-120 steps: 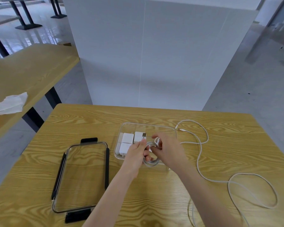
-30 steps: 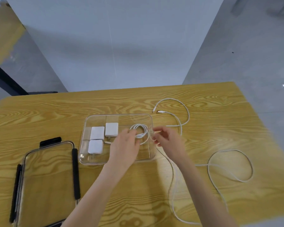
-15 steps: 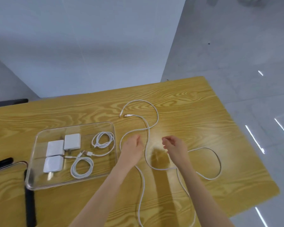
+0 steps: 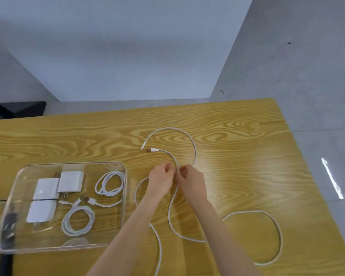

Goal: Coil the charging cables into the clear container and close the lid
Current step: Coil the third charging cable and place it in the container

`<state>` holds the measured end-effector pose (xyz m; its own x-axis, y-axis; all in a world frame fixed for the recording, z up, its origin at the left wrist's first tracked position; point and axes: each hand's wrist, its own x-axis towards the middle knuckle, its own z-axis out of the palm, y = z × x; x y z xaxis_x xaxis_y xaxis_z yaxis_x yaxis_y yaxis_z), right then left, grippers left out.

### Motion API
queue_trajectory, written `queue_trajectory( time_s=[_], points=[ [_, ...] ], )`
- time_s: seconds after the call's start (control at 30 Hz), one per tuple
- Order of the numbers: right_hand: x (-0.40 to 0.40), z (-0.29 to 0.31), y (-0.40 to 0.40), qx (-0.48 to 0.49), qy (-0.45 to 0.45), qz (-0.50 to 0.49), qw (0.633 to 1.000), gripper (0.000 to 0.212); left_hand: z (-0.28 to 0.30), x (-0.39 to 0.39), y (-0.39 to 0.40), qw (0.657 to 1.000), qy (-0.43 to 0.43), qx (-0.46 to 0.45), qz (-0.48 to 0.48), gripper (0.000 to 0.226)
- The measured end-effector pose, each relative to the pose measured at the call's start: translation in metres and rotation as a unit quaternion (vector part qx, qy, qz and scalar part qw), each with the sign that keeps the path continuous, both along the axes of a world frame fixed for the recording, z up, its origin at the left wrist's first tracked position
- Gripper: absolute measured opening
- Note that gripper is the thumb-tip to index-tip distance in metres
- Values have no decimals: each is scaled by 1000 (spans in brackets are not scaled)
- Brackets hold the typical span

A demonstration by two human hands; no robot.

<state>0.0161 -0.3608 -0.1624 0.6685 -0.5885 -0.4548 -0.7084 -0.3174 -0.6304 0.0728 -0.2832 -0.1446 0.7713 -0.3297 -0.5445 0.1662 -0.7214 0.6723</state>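
White loose cable [image 4: 195,156] pinched by both hands [image 4: 175,180] mid-table [image 4: 247,148].

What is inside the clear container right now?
The container holds three white chargers and two coiled cables. Nothing hides its contents; its near left corner is blurred by the dark lid edge.

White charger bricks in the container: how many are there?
3. All lie in the left part of the clear container: one at the back, one just left of it, one nearer the camera. None looks hidden.
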Motion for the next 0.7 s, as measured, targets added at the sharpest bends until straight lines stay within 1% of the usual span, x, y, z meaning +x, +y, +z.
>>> queue_trajectory(
  time_s=[0.07,0.13,0.17,0.2,0.23,0.3,0.33,0.43,0.47,0.57,0.6,0.63,0.7],
  points=[
    [-1,-2,4,-9,3,8,1000,18,-1,1,1,1000,21,-4,6,40],
    [-3,0,6,-5,-23,-4,1000,15,-2,5,4,999,39,-14,31,37],
    [-5,4,6,4,-42,-12,999,15,-2,7,6,995,61,-37,66,33],
    [-6,9,6,19,-66,-23,997,14,1,8,7,986,94,-81,114,27],
    [-7,17,6,37,-93,-31,994,11,6,10,9,968,132,-138,166,20],
    [-11,36,8,76,-146,-25,986,8,26,15,12,931,160,-239,226,16],
    [-13,47,9,97,-171,-17,980,8,39,18,15,909,166,-293,246,16],
    [-22,81,20,160,-232,16,959,11,79,23,31,821,195,-453,288,19],
    [-25,91,25,173,-244,34,954,12,93,23,37,807,196,-478,285,22],
    [-35,114,40,198,-255,113,940,9,127,17,58,800,200,-504,258,30],
    [-39,121,47,209,-253,140,934,12,139,15,69,803,200,-505,246,30],
    [-42,125,51,229,-249,161,927,17,147,13,77,811,201,-499,230,30],
    [-48,131,65,270,-239,202,911,24,164,7,101,841,193,-473,177,29]
  ],
)
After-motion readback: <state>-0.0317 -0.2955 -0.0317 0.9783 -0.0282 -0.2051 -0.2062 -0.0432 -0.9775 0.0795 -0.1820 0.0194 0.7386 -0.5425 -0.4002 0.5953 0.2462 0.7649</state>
